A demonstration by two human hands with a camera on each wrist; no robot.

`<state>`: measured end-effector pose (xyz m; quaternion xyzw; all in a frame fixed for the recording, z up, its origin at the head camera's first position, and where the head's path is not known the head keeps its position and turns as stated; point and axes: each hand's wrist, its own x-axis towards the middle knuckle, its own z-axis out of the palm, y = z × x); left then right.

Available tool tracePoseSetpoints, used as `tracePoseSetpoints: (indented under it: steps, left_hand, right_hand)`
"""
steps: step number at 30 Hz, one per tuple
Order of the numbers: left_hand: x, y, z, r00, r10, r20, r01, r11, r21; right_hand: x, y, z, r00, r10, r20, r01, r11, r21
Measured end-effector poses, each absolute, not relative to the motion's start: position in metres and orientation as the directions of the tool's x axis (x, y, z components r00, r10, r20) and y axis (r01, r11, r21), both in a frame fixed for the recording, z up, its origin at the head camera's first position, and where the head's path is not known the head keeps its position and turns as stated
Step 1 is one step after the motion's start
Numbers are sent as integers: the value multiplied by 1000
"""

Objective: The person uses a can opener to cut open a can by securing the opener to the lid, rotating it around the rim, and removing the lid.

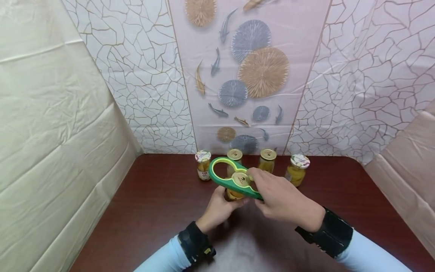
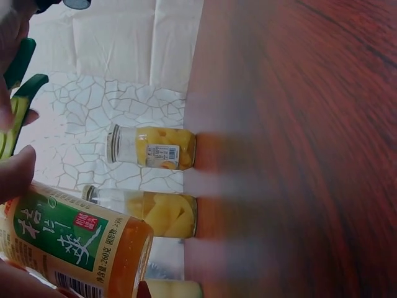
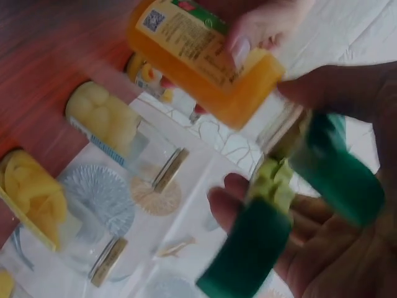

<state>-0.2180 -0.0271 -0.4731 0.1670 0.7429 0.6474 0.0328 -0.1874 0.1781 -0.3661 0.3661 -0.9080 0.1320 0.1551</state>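
A jar of orange fruit (image 2: 80,242) with a green and cream label is held in my left hand (image 1: 217,208), fingers and thumb round its body. Its gold lid (image 1: 241,179) shows inside the middle opening of a green jar opener (image 1: 234,186) with a yellow-green toothed inner edge. My right hand (image 1: 283,194) grips the opener at its right end, thumb and fingers curled round it. In the right wrist view the opener's two green arms (image 3: 248,251) straddle the lid, and the jar tilts. The far fingers of the left hand are hidden behind the jar.
Behind the hands several fruit jars stand in a row: a white-lidded jar (image 1: 204,167) at left, two gold-lidded jars (image 1: 266,162) in the middle, another white-lidded jar (image 1: 296,173) at right. The dark red table (image 1: 163,204) meets a patterned cloth backdrop (image 1: 149,75).
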Motion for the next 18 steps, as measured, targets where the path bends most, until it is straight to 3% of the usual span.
tracePoseSetpoints:
  steps: [10,18]
  left_hand:
    - [-220,-25,-471,-952,259,164,191,84,978]
    - [-224,-30,-471,-959,250,136,168,110,980]
  right_hand:
    - [-193,158,-373,-779,-491,390,-555,830,-63]
    - [-203,156,-378,-728,-543,419,-576,816,57]
